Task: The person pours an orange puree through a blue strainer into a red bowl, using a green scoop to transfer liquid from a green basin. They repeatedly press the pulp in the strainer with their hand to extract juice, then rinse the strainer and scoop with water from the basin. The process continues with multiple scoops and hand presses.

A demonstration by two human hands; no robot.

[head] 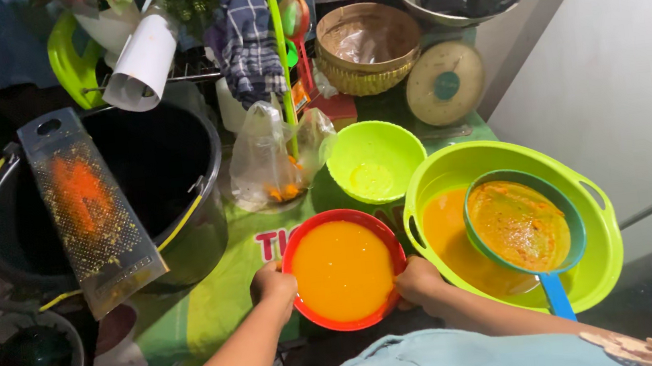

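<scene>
Head view: 2 hands' fingers [274, 284] grip red bowl [344, 270].

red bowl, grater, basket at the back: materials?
Red bowl: looks like glossy moulded plastic, uniform colour, both hands gripping its rim. Grater: apparently dull sheet metal, punched holes, orange residue. Basket: seems woven cane or similar fibre, tan weave visible.
</scene>
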